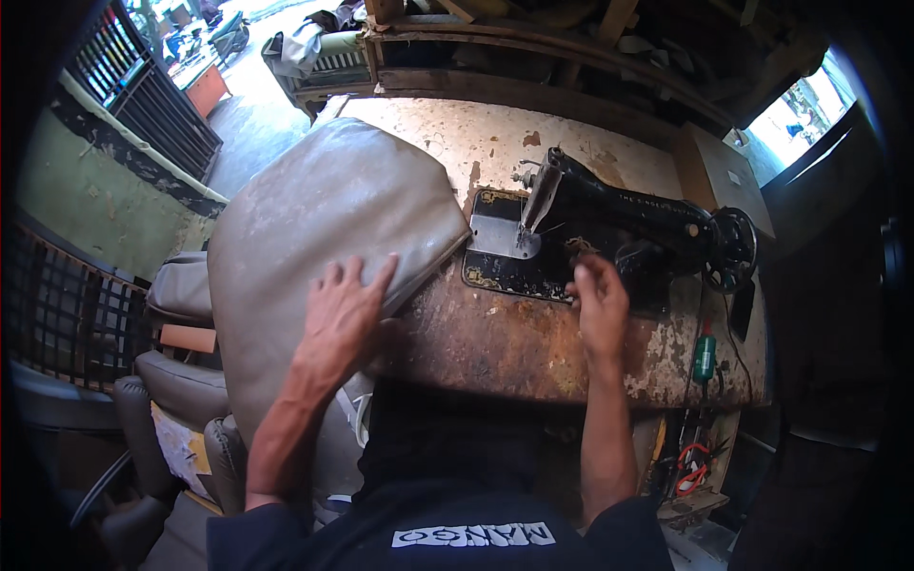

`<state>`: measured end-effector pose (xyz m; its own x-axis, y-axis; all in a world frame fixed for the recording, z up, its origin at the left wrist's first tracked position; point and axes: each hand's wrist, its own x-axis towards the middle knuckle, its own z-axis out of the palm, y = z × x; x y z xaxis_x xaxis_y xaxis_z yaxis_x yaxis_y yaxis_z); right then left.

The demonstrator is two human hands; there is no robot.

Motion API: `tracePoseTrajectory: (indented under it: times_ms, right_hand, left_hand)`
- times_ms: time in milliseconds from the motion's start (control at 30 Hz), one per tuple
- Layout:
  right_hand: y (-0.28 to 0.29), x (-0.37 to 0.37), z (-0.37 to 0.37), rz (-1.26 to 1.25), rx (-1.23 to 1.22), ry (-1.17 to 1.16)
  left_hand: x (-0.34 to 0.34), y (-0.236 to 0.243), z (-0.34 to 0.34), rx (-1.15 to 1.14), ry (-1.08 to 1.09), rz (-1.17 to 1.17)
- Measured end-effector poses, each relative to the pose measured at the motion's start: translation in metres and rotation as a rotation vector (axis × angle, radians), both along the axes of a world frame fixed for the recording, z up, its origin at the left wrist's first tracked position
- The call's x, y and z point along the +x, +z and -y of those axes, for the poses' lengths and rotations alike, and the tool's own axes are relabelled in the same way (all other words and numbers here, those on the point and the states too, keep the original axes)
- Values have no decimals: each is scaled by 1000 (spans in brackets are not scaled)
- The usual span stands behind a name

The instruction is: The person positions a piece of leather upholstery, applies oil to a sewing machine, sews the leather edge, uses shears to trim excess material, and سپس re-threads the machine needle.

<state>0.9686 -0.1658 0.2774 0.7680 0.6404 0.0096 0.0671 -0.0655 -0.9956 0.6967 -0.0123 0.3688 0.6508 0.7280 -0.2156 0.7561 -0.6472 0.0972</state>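
A large grey-brown sheet of leather-like upholstery material (324, 190) drapes over the left part of the worktable, its right corner reaching the sewing machine's metal plate. My left hand (345, 309) rests on it near the front edge, fingers spread. The black sewing machine (624, 195) with gold decoration stands at the centre right, needle end toward the material. In front of its bed, my right hand (600, 297) is raised with fingers curled and thumb and fingertips together. Whether something small sits between those fingertips is too unclear to make out.
The wooden worktable (495, 352) has worn, peeling paint. A green bottle (705, 357) with a red tip hangs or stands by its right front edge, above red-handled tools (692, 469). Padded seat parts (181, 390) crowd the left side. A wooden rack (533, 57) runs along the back.
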Motion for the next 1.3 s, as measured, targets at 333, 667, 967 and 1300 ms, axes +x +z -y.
tracePoseTrajectory:
  times_ms: [333, 667, 967, 1300]
  right_hand:
    - [-77, -221, 66, -124, -237, 1185]
    - [-54, -255, 58, -503, 182, 918]
    - [-56, -246, 55, -847, 182, 335]
    - [-34, -144, 127, -126, -90, 456]
  left_hand:
    - [-48, 3, -86, -78, 57, 407]
    - [51, 33, -151, -412, 281, 1162]
    - [-75, -119, -130, 289, 83, 268]
    - [19, 0, 31, -183, -342, 490]
